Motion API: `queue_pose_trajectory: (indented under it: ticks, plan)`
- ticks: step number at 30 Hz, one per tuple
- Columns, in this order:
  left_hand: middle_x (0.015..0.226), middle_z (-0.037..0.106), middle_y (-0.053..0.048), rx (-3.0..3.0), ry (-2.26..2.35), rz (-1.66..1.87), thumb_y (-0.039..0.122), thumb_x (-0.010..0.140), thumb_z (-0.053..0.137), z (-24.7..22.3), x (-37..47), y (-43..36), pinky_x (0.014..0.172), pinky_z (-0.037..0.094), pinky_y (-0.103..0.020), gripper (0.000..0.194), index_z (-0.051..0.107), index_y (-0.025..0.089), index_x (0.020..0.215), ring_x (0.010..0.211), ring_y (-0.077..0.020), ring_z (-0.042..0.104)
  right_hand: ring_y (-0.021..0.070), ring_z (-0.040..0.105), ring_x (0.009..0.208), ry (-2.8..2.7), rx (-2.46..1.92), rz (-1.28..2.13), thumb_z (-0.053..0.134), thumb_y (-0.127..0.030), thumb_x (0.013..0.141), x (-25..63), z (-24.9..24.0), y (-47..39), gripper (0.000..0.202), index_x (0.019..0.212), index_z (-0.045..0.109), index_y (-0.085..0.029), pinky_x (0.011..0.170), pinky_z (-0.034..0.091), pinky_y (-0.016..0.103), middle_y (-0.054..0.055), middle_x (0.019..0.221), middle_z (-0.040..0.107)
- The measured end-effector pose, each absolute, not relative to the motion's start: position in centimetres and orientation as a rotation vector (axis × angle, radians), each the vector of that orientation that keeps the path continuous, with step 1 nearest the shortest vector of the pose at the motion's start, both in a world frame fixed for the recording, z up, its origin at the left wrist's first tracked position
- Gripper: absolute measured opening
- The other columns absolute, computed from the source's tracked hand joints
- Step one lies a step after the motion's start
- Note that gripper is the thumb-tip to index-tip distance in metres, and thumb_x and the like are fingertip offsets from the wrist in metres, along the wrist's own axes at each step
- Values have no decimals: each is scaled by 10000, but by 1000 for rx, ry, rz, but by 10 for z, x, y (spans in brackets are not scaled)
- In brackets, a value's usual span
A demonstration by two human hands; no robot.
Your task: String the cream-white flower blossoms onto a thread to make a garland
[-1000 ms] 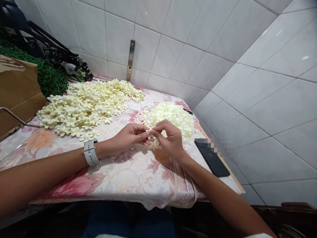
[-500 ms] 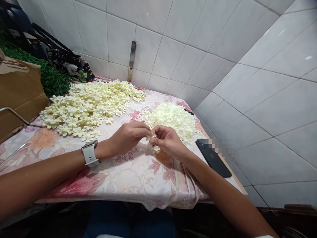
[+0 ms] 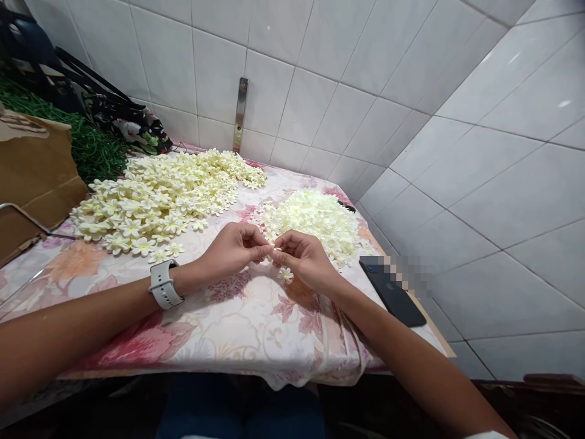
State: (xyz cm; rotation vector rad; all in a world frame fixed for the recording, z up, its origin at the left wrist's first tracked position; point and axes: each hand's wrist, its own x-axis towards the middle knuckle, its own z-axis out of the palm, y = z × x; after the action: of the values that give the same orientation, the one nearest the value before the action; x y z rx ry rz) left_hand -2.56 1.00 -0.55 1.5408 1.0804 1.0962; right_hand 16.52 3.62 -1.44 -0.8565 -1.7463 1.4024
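Observation:
My left hand (image 3: 240, 249), with a white watch strap on its wrist, is closed in a pinch. Its fingertips meet those of my right hand (image 3: 307, 257), also pinching, above the tablecloth. Between them a small cream flower (image 3: 276, 247) shows edge-on, mostly covered by the fingers. Just below my right hand is another cream flower (image 3: 286, 275) with a yellow centre; I cannot tell whether it lies on the cloth or hangs. Behind the hands spreads a pile of pale petals (image 3: 315, 219). A larger heap of cream flowers (image 3: 155, 198) sits to the left.
A black phone (image 3: 393, 292) lies at the table's right edge. On the left stand a torn cardboard box (image 3: 41, 177), green strands (image 3: 98, 143) and a floral bag (image 3: 137, 125). White cords (image 3: 345, 341) run over the front edge of the floral tablecloth (image 3: 228, 335). Tiled walls rise behind and right.
My left wrist has turned, so its thumb now shows and the watch face no longer does. The flower between the fingertips has tipped from face-up to edge-on. My right hand has barely moved.

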Motion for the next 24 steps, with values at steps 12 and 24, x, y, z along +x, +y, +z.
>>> queue_pose_trajectory:
  ticks: [12, 24]
  plan:
    - [836, 707, -65, 1989, 1134, 1221, 337, 927, 606, -5, -16, -7, 685, 470, -290, 188, 671, 162, 906, 754, -182, 633, 125, 519, 663, -1805, -830, 817, 603, -78, 781, 162, -22, 27, 155, 816, 556, -221, 642, 418, 274, -32, 721, 572]
    - [721, 649, -12, 2148, 1038, 1302, 28, 777, 506, -12, -16, -7, 627, 421, -246, 193, 629, 177, 786, 667, -132, 584, 133, 517, 634, -1702, -877, 969, 597, -92, 709, 161, -20, 24, 110, 667, 620, -191, 611, 397, 271, -12, 641, 595]
